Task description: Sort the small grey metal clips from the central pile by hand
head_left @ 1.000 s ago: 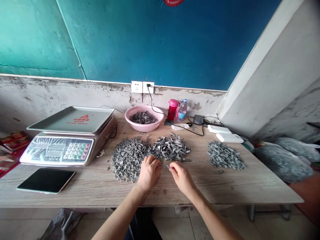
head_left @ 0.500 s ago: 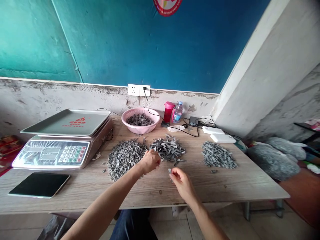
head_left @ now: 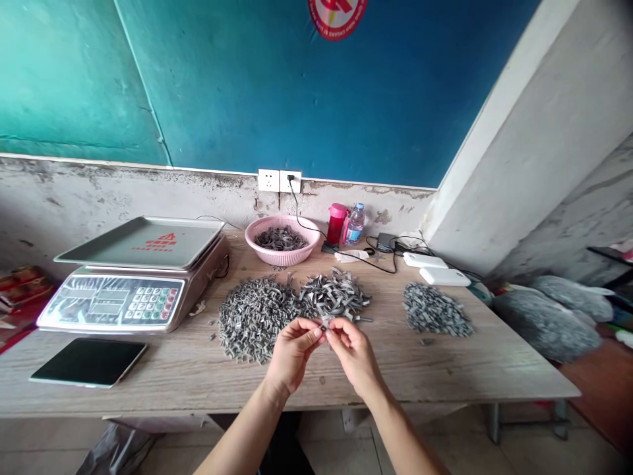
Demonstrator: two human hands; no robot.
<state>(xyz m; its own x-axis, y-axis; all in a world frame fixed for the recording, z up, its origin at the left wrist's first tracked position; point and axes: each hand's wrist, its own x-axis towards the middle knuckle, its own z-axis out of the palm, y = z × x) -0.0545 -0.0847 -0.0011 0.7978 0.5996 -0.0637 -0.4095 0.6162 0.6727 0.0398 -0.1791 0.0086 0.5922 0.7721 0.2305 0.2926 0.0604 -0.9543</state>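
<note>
We pinch a small grey piece [head_left: 325, 319] with our left hand [head_left: 293, 353] and our right hand [head_left: 357, 354] together. This piece is over the table [head_left: 395, 369], on the near side of the grey strips [head_left: 337, 291].

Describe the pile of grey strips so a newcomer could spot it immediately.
On the wooden table, find the pink basket. The strip pile lies nearer the viewer, slightly right, just beyond the right hand. Its long ribbons differ from the stubby bits in the left heap and right heap.
</note>
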